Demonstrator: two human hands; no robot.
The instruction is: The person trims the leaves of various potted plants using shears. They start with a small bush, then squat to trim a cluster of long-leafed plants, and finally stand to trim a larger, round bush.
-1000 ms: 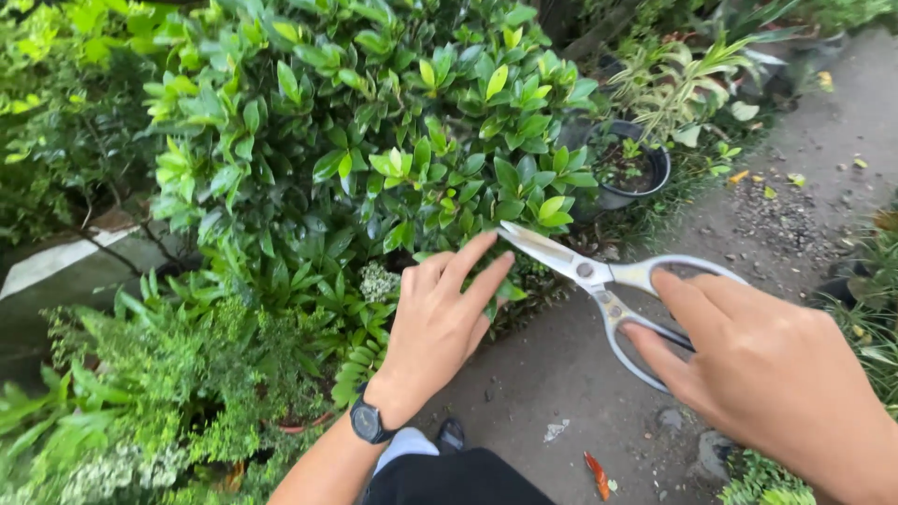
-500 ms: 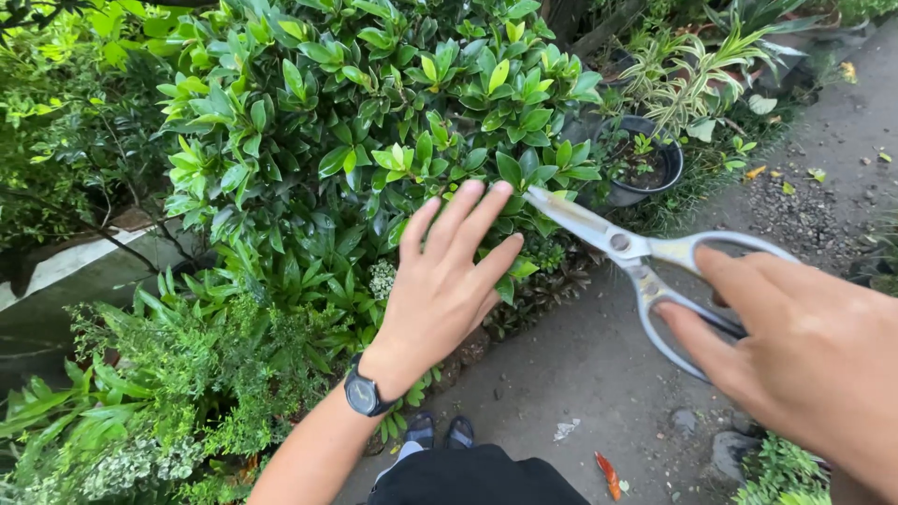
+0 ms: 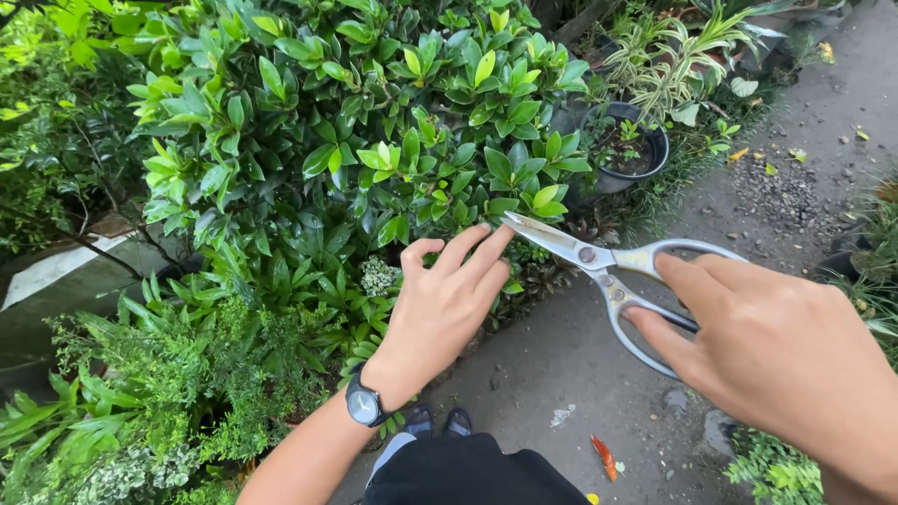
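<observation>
Head view: the left hand (image 3: 440,309) sits at centre frame with its fingers spread and loose against the lower edge of the leafy shrub (image 3: 374,140), closed on nothing. Its fingertips (image 3: 486,236) touch the foliage just beside the tip of the garden scissors (image 3: 599,271). Half a second ago this hand was raised higher over the leaves with straighter fingers; it has now dropped back and curled slightly, to much the same spot it held a second ago. The right hand (image 3: 776,355), at lower right of the frame, has its grip wrapped through the grey loop handles of the scissors. The blades lie nearly together, pointing left toward the shrub's right edge, and have shifted a little left and down with the hand. By my reading, the hand is parting or steadying a sprig at the blade tips and the cutting point is being reset, not yet bitten.

Around them: a black pot (image 3: 625,154) with small seedlings stands at upper right, a striped-leaf plant (image 3: 683,65) behind it. Feathery ferns (image 3: 187,374) fill the lower left. A wristwatch (image 3: 363,408) sits on the left wrist. The concrete path (image 3: 561,374) runs beneath. The dense leaves hide the stems, and the left fingers lie very close to the blades.
</observation>
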